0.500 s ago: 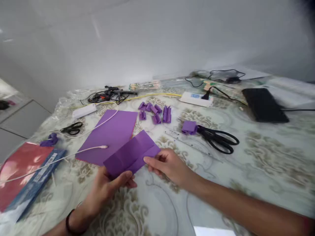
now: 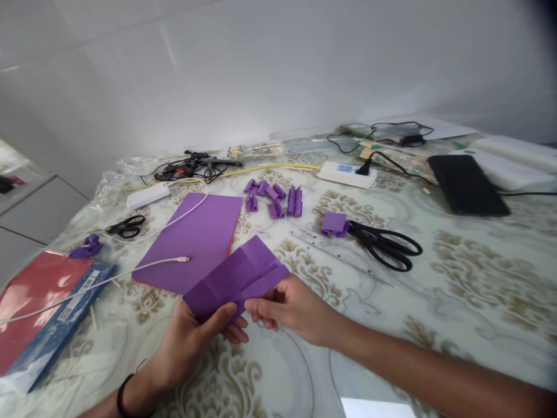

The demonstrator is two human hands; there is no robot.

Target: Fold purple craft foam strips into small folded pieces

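Note:
A creased piece of purple paper is held between both hands above the table. My left hand pinches its lower left part, thumb on top and fingers beneath. At its lower right edge, my right hand grips the paper between thumb and fingers. Fold lines cross the sheet, and a narrow strip along the near edge is bent up. Just behind lies a larger purple sheet, with red showing along its edge. Several small folded purple paper pieces sit farther back.
Black scissors lie at right beside a folded purple piece and a clear ruler. Smaller scissors, a white cable and a red-and-blue packet are at left. A power strip and black phone stand behind.
My right hand has slid along the paper's near edge toward my left hand and slightly down. The paper's right corner has shifted a little right and its near strip is bent up more.

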